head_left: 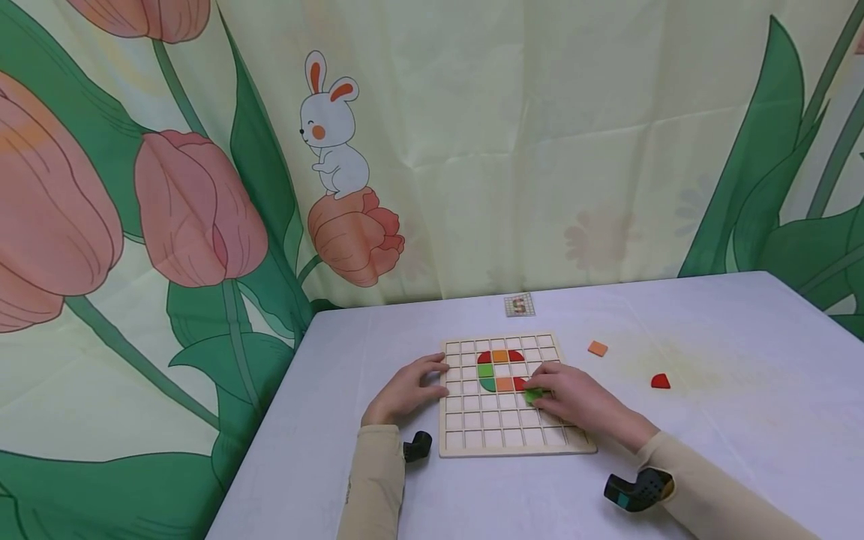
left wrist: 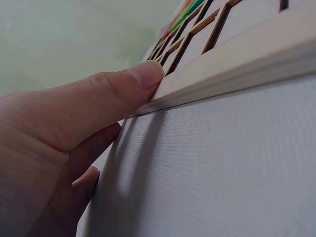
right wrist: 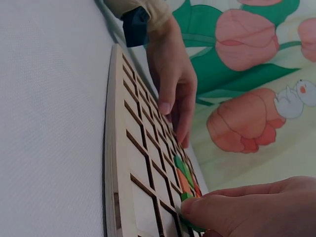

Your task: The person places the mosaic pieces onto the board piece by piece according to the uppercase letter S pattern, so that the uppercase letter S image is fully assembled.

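A wooden grid board [head_left: 472,442] lies on the table with coloured pieces set in its cells: red quarter-rounds [head_left: 516,355], orange squares [head_left: 499,356], a green square [head_left: 485,370] and a dark green quarter-round [head_left: 488,385]. My left hand [head_left: 405,388] rests at the board's left edge, thumb touching the rim in the left wrist view, fingers loosely extended. Over the board, my right hand [head_left: 577,397] pinches a green piece [head_left: 532,395] just below a red one. Its shape is partly hidden by the fingers.
Right of the board lie a loose orange square [head_left: 597,348] and a loose red rounded piece [head_left: 661,381]. A small pattern card [head_left: 519,304] sits behind the board near the table's back edge. A printed curtain [head_left: 472,150] hangs behind the white-covered table [head_left: 324,390].
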